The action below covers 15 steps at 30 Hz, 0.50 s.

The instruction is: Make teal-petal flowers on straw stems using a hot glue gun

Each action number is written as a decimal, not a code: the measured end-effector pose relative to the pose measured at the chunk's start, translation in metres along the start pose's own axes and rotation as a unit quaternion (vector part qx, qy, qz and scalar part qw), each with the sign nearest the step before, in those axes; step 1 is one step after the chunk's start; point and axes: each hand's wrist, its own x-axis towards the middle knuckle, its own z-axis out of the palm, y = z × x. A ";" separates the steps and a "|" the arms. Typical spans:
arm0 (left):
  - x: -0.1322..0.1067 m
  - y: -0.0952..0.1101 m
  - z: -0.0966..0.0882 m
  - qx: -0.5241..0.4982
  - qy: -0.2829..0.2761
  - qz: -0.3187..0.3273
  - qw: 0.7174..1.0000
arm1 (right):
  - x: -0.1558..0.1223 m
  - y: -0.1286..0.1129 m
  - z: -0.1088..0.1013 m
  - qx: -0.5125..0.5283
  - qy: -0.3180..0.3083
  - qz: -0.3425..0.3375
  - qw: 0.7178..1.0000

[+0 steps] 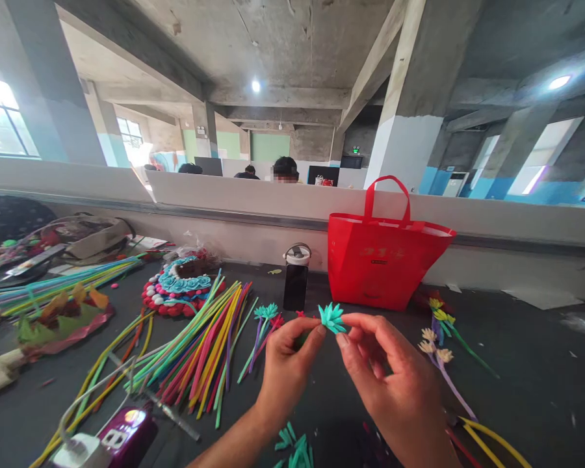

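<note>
Between my two hands is a teal pipe-cleaner flower [331, 317], its petals fanned outward. My left hand [292, 357] pinches its left side near the base with thumb and forefinger. On the other side, the thumb and forefinger of my right hand [387, 374] close on the petals. Below my hands lie short teal pipe-cleaner pieces [296, 448], partly cut off by the lower edge. Just left of my left hand are a finished teal flower [266, 312] and a red one [276, 321] on stems.
Left stands a spread of coloured pipe cleaners [209, 351], with a power bank [127, 435] and white plug nearby. A red bag [385, 260], a tumbler [297, 255] and a phone [296, 287] stand behind. Pliers with yellow handles [492, 442] and flowers [436, 351] lie right. People sit beyond the partition.
</note>
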 end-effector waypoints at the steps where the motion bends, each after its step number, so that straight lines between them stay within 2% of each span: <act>1: -0.001 0.000 0.000 0.033 0.003 0.036 0.999 | -0.001 -0.001 0.002 -0.014 -0.001 -0.016 1.000; 3: -0.002 0.001 -0.001 0.081 0.001 0.092 0.992 | -0.001 -0.001 0.004 -0.045 0.006 -0.046 0.998; 5: -0.003 0.002 -0.002 0.108 -0.010 0.122 0.987 | 0.000 0.000 0.006 -0.072 0.023 -0.068 0.995; 9: -0.006 0.002 -0.003 0.138 -0.025 0.142 0.980 | 0.003 0.000 0.007 -0.091 0.043 -0.087 0.991; 15: -0.007 0.002 -0.003 0.162 -0.023 0.163 0.973 | 0.004 0.000 0.006 -0.086 0.033 -0.071 0.993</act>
